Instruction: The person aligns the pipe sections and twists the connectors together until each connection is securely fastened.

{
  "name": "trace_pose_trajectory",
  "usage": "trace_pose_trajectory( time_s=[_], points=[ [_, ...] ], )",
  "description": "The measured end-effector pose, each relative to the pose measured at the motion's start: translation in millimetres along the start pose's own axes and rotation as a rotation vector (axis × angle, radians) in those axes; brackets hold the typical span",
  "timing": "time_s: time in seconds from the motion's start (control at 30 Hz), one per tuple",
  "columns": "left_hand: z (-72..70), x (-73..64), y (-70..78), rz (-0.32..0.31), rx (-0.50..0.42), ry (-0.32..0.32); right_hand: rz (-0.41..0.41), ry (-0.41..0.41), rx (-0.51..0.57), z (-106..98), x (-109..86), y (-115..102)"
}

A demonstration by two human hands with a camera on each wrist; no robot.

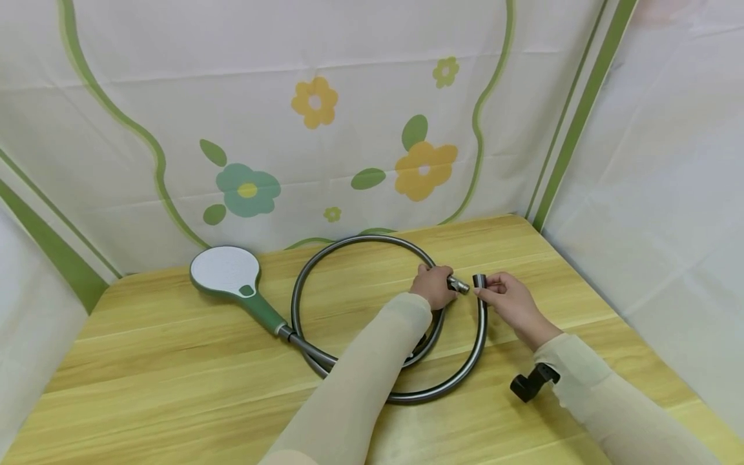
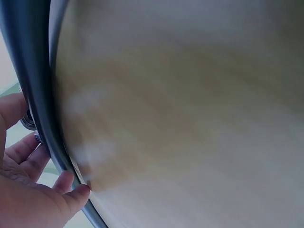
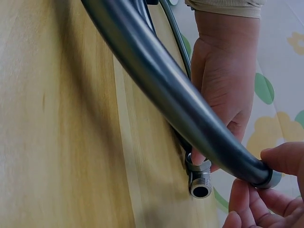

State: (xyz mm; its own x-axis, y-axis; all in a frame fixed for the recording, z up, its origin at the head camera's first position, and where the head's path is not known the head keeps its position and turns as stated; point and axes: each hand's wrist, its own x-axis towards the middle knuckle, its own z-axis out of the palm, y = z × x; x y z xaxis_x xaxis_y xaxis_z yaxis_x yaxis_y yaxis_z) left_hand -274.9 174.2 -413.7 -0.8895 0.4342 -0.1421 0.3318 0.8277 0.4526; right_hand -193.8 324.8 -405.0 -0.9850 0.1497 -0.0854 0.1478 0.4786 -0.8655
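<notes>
A grey metallic shower hose [image 1: 481, 336] [image 3: 156, 80] lies in a loop on the table, with one end raised at the right. My right hand [image 1: 514, 307] pinches that end, a dark collar [image 1: 479, 281], between thumb and fingers. Just left of it, my left hand [image 1: 433, 284] grips a metal threaded fitting [image 1: 460, 285] [image 3: 200, 187]. A small gap separates the fitting from the collar. In the right wrist view the fitting's round opening shows. The hose's other end joins the green handle of a hand shower [image 1: 225, 270] with a white face.
The wood-patterned table [image 1: 174, 387] carries everything. A floral curtain [image 1: 360, 129] stands along its back edge, with white cloth [image 1: 668, 194] at the right side. A black camera mount [image 1: 529, 385] sticks out from the right wrist.
</notes>
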Motion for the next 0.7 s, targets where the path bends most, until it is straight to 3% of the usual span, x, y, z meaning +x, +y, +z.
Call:
trace_pose_trajectory(
  time_s=[0.23, 0.53, 0.7],
  points=[
    [1.6, -0.3, -0.1, 0.022, 0.029, 0.003, 0.004, -0.002, 0.005, 1.7, -0.6, 1.8],
    [1.9, 2.3, -0.3, 0.005, -0.037, -0.004, 0.009, -0.005, 0.003, 2.0, -0.4, 2.5],
    [0.1, 3.8, -3.5, -0.013, -0.121, -0.017, 0.014, -0.011, 0.014, 2.6, 0.1, 1.6]
  ],
)
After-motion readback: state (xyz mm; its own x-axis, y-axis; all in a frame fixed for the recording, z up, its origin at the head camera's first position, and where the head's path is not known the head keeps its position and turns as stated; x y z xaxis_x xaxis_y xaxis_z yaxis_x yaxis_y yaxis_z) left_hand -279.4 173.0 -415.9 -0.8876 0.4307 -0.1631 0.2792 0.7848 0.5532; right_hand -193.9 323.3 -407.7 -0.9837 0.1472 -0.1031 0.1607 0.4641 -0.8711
